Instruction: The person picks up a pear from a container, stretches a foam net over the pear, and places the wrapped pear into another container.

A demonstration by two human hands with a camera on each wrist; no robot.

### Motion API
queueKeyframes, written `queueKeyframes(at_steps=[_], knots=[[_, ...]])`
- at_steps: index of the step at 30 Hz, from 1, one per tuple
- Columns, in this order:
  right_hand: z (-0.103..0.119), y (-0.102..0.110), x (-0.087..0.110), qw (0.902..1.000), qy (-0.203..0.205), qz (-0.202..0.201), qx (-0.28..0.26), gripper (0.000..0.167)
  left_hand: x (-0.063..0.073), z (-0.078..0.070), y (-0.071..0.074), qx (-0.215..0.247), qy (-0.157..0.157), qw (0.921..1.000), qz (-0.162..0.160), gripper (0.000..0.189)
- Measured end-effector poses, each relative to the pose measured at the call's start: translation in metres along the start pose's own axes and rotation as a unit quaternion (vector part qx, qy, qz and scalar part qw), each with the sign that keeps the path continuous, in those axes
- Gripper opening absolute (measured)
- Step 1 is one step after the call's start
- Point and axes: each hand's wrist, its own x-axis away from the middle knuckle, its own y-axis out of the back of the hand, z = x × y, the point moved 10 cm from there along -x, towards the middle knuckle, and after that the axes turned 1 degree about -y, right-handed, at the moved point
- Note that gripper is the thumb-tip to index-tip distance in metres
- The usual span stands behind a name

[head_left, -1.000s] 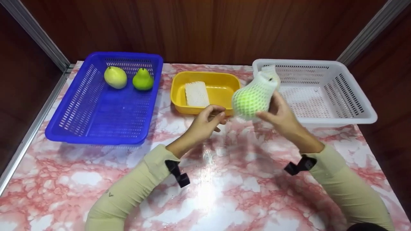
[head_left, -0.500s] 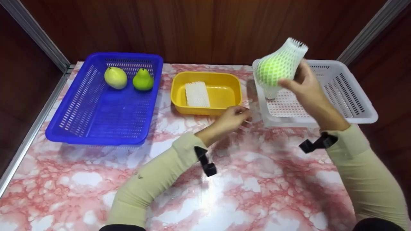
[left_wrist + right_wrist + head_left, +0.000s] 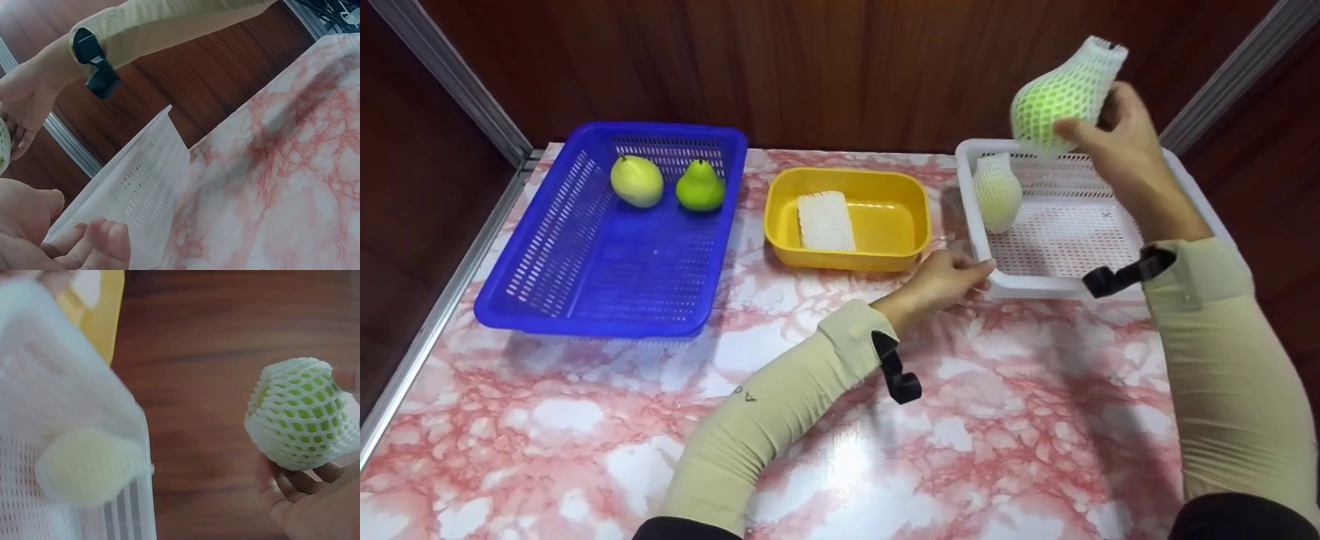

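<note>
My right hand (image 3: pixel 1132 150) grips a green pear (image 3: pixel 1054 112) in a white foam net sleeve, held up over the back of the white basket (image 3: pixel 1042 283). In the right wrist view the foam-netted pear (image 3: pixel 304 416) lies between thumb and fingers. My left hand (image 3: pixel 941 283) is at the white basket's front left corner, thumb on the rim and fingers against the outer wall; the left wrist view shows these fingers (image 3: pixel 101 242) curled by the corner. Inside the basket, at its left side, lies a paler pear (image 3: pixel 997 196) in a foam net.
A yellow tub (image 3: pixel 891 225) in the middle holds a flat white foam net (image 3: pixel 826 221). To the left, a blue basket (image 3: pixel 622 326) contains a yellowish pear (image 3: pixel 637 181) and a green pear (image 3: pixel 701 186). A wooden panel (image 3: pixel 810 75) stands behind the marbled table (image 3: pixel 585 435).
My right hand has carried the netted pear up and to the right, over the white basket. My left hand has moved right from the yellow tub to the white basket's corner.
</note>
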Motion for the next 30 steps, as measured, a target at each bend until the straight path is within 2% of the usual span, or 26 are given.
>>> queueKeyframes(at_steps=[3, 7, 11, 16, 23, 30], knots=[[-0.006, 0.01, -0.011, 0.9998, -0.008, -0.018, -0.001, 0.054, -0.004, 0.003, -0.001, -0.008, -0.002, 1.0, -0.004, 0.022], [-0.016, 0.018, -0.023, 0.9987, -0.021, -0.037, 0.027, 0.049, -0.007, 0.006, -0.002, -0.016, -0.004, 0.9999, -0.001, 0.019], [-0.029, 0.025, -0.036, 0.9931, -0.053, -0.047, 0.093, 0.059, -0.008, 0.005, -0.003, 0.002, 0.001, 1.0, -0.003, 0.016], [-0.055, 0.036, -0.051, 0.9799, -0.095, -0.047, 0.169, 0.078, -0.008, 0.005, -0.003, 0.006, 0.009, 0.9998, -0.014, 0.015], [-0.094, 0.044, -0.058, 0.9614, -0.12, -0.015, 0.247, 0.094, -0.008, 0.004, -0.004, 0.001, 0.016, 0.9995, -0.025, 0.015], [-0.126, 0.033, -0.056, 0.9547, -0.128, 0.054, 0.263, 0.09, -0.008, 0.006, -0.003, -0.005, 0.029, 0.9989, -0.037, 0.013]])
